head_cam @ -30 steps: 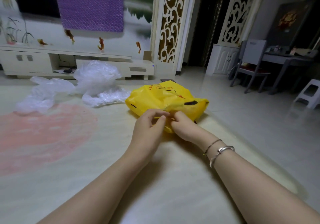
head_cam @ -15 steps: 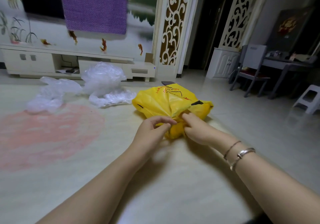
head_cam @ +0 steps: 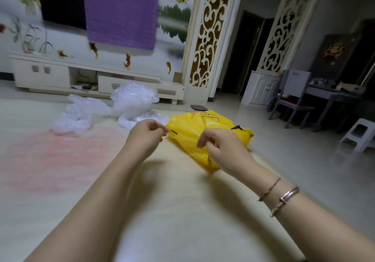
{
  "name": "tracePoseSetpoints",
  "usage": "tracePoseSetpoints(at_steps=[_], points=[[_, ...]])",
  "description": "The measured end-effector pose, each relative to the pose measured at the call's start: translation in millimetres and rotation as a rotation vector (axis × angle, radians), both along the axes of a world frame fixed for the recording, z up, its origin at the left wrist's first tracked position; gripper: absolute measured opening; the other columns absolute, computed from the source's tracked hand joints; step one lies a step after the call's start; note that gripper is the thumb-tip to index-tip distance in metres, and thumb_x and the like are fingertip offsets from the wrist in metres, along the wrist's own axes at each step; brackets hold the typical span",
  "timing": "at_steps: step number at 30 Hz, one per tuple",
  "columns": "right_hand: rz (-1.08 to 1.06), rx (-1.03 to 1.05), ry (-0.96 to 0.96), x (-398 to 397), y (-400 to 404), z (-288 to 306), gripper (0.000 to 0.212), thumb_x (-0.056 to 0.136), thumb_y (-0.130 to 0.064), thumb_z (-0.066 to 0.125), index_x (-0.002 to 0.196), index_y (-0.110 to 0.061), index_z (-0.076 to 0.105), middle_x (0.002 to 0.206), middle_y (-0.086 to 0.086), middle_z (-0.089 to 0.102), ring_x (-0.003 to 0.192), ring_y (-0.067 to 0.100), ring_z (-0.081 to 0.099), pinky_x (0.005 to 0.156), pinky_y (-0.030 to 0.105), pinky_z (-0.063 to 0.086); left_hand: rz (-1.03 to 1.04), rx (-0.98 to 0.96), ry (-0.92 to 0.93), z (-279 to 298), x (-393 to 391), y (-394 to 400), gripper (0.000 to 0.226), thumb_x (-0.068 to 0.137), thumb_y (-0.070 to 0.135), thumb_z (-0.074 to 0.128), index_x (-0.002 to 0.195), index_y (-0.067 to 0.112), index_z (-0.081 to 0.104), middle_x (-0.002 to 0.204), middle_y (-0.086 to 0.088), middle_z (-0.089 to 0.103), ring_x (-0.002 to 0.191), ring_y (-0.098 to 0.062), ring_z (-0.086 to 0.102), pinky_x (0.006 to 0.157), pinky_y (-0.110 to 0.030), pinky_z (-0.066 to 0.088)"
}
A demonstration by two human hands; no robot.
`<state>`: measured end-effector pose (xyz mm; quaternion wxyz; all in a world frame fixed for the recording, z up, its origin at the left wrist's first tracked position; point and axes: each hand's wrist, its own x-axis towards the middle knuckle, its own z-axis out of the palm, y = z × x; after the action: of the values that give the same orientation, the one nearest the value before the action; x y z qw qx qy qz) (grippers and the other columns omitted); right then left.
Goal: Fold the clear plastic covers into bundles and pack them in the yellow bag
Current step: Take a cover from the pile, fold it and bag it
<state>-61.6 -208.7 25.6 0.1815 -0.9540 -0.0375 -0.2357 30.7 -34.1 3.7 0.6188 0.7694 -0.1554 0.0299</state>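
The stuffed yellow bag (head_cam: 194, 127) lies on the pale rug (head_cam: 162, 211) in front of me. My right hand (head_cam: 223, 148) grips the bag's bunched near end, fingers curled down over the yellow plastic. My left hand (head_cam: 146, 138) hovers just left of the bag with its fingers curled and thumb against the fingertips; no plastic shows in it. Loose clear plastic covers (head_cam: 134, 99) sit crumpled in a mound farther back, with a flatter heap (head_cam: 79, 115) to their left.
A low white TV cabinet (head_cam: 50, 73) runs along the back wall. A dark small mat (head_cam: 198, 107) lies behind the bag. At the right stand a grey chair (head_cam: 294, 99), a table (head_cam: 334, 97) and a white stool (head_cam: 359, 134) on the tiled floor.
My hands were together pinching the bag's near end. The left hand has come off and moved up and left; the right hand still holds the bag. My view shifted left.
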Motion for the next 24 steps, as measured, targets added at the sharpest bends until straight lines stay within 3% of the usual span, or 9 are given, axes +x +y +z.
tracePoseSetpoints(at_steps=[3,7,11,14,16,17,19,21,24], points=[[0.028,0.003,-0.023,27,23,9,0.029,0.085,0.0,0.045,0.092,-0.012,0.07,0.083,-0.008,0.057,0.076,0.008,0.045,0.068,0.024,0.031,0.177,0.237,-0.063,-7,18,25,0.024,0.087,0.008,0.048,0.085,0.021,0.067,0.096,0.001,0.064,0.084,-0.015,0.056,0.065,-0.024,0.041],[0.1,0.077,0.075,95,58,-5,0.036,0.087,-0.002,0.042,0.115,-0.013,0.063,0.121,0.005,0.055,0.11,0.018,0.051,0.081,0.019,0.031,0.298,0.299,0.0,-20,40,59,0.026,0.085,0.005,0.046,0.088,0.02,0.066,0.093,0.0,0.061,0.081,-0.016,0.054,0.073,-0.024,0.037],[0.069,0.11,0.272,153,77,-31,0.04,0.096,-0.016,0.04,0.135,-0.015,0.051,0.147,0.012,0.034,0.139,0.023,0.03,0.104,0.024,0.026,0.341,0.289,0.038,-28,52,73,0.027,0.085,0.004,0.045,0.09,0.018,0.067,0.09,0.002,0.059,0.086,-0.017,0.053,0.074,-0.025,0.038],[0.01,0.108,0.34,180,84,-43,0.043,0.101,-0.026,0.035,0.142,-0.018,0.044,0.155,0.021,0.02,0.147,0.027,0.01,0.115,0.032,0.013,0.338,0.318,0.076,-35,62,78,0.027,0.083,0.004,0.046,0.089,0.019,0.068,0.095,0.0,0.063,0.087,-0.018,0.055,0.073,-0.025,0.038],[-0.029,0.155,0.403,192,88,-47,0.043,0.102,-0.023,0.031,0.142,-0.014,0.044,0.151,0.023,0.026,0.145,0.032,0.013,0.117,0.035,0.01,0.339,0.315,0.095,-37,67,79,0.027,0.083,0.004,0.045,0.089,0.019,0.067,0.096,0.0,0.063,0.087,-0.019,0.056,0.071,-0.025,0.038],[-0.044,0.183,0.448,195,89,-48,0.039,0.102,-0.017,0.028,0.134,-0.007,0.048,0.143,0.021,0.037,0.137,0.035,0.024,0.116,0.037,0.011,0.337,0.311,0.097,-37,68,79,0.027,0.083,0.004,0.045,0.09,0.019,0.067,0.095,0.0,0.063,0.087,-0.019,0.056,0.07,-0.025,0.039],[-0.067,0.246,0.432,202,88,-52,0.022,0.099,-0.003,0.028,0.097,-0.002,0.049,0.109,0.017,0.052,0.103,0.03,0.04,0.109,0.04,0.024,0.333,0.308,0.087,-36,71,77,0.027,0.083,0.004,0.046,0.09,0.019,0.067,0.095,0.0,0.063,0.088,-0.02,0.057,0.071,-0.025,0.039],[-0.052,0.295,0.396,196,90,-47,0.028,0.098,-0.006,0.03,0.073,-0.013,0.04,0.08,0.007,0.048,0.086,0.023,0.039,0.085,0.034,0.039,0.336,0.301,0.083,-35,70,77,0.026,0.083,0.004,0.046,0.09,0.018,0.067,0.095,0.0,0.063,0.088,-0.02,0.056,0.072,-0.025,0.038],[0.012,0.393,0.261,174,95,-33,0.033,0.098,-0.009,0.033,0.066,-0.009,0.045,0.068,0.007,0.045,0.069,0.025,0.043,0.061,0.032,0.036,0.351,0.223,0.064,-32,67,76,0.026,0.085,0.004,0.048,0.096,0.017,0.068,0.099,0.001,0.063,0.089,-0.017,0.056,0.066,-0.023,0.038]])
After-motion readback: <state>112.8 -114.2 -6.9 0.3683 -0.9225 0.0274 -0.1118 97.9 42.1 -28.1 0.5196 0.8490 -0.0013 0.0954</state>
